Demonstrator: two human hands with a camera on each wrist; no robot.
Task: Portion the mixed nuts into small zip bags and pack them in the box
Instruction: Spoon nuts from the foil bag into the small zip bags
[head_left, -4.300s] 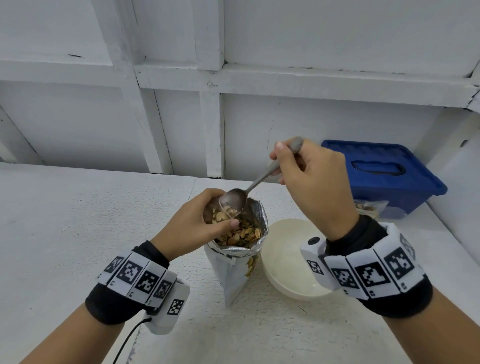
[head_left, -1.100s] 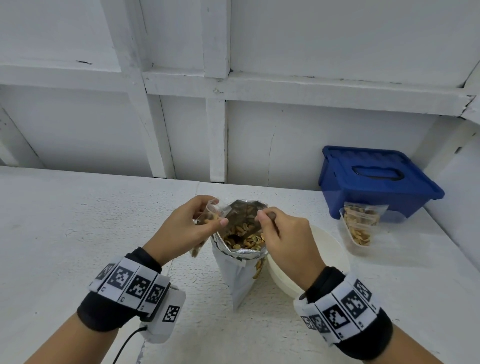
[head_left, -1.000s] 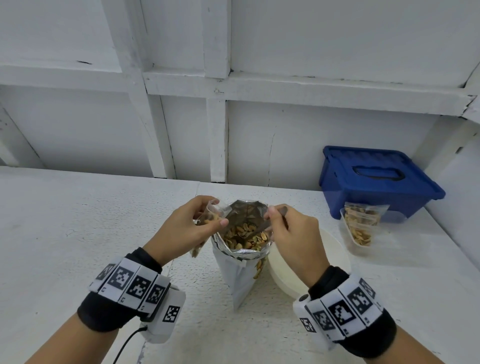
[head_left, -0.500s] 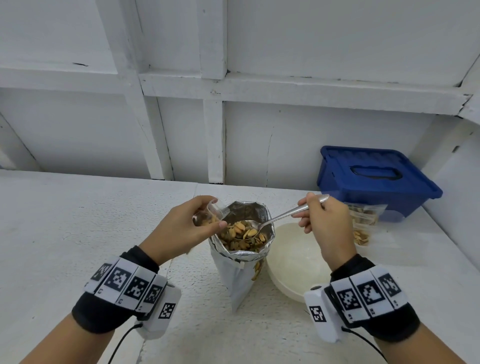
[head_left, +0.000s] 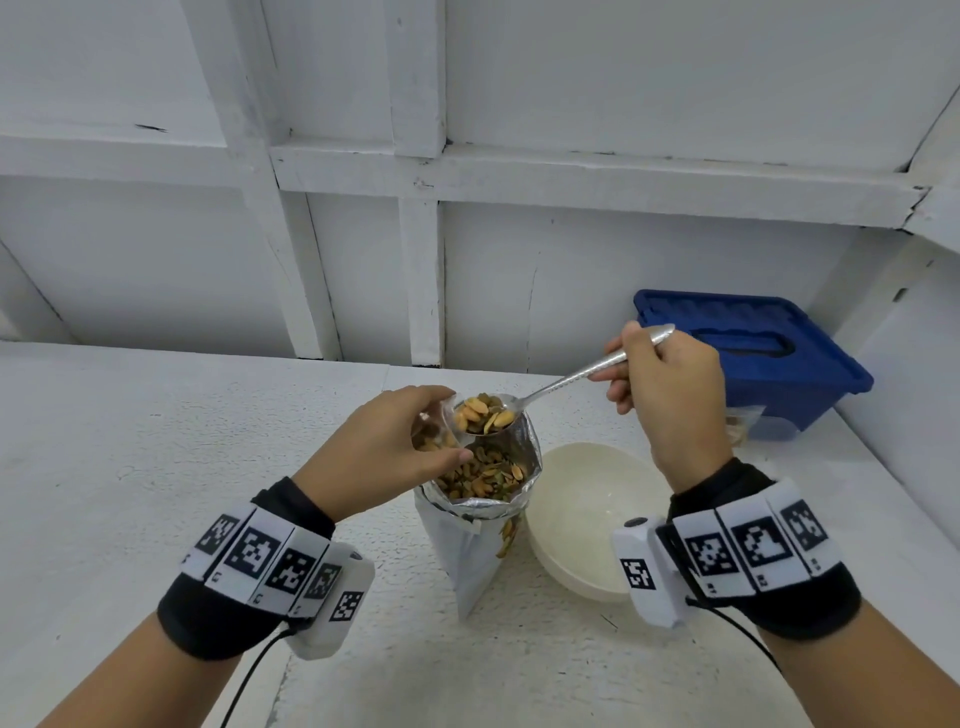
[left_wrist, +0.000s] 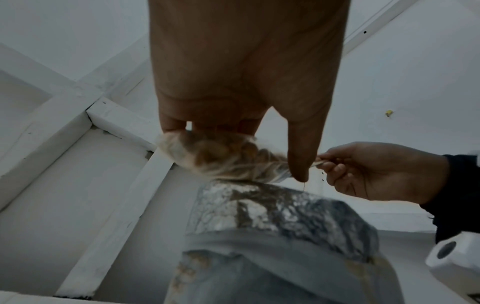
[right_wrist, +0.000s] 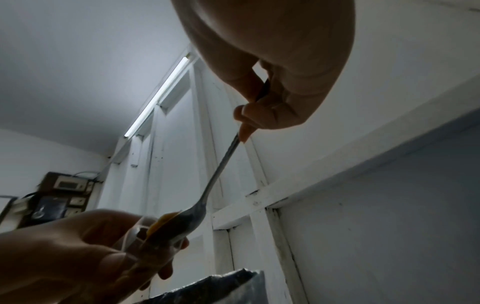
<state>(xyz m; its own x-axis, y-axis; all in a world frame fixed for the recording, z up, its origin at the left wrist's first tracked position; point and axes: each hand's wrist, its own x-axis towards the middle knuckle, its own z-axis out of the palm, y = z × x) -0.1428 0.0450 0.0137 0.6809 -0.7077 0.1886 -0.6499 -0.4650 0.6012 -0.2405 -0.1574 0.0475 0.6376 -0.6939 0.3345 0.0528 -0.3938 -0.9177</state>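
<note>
A foil pouch of mixed nuts (head_left: 480, 512) stands open on the white table (head_left: 130, 467). My left hand (head_left: 387, 449) grips a small clear zip bag (head_left: 431, 436) with some nuts in it, held just above the pouch's left rim; the left wrist view shows the zip bag (left_wrist: 221, 156) under the fingers. My right hand (head_left: 662, 384) grips the handle of a metal spoon (head_left: 545, 389). The spoon's bowl is heaped with nuts (head_left: 485, 413) and hangs at the zip bag's mouth. From the right wrist, the spoon (right_wrist: 205, 197) reaches down to the left hand (right_wrist: 78, 257).
An empty cream bowl (head_left: 587, 517) sits right of the pouch. A blue lidded box (head_left: 748, 358) stands at the back right against the wall, with a filled zip bag (head_left: 740, 423) leaning in front of it. White panelled wall behind.
My right hand dug the spoon into the pouch, lifted it out full of nuts, and brought it up and left to the zip bag's mouth. The left hand has stayed in place.
</note>
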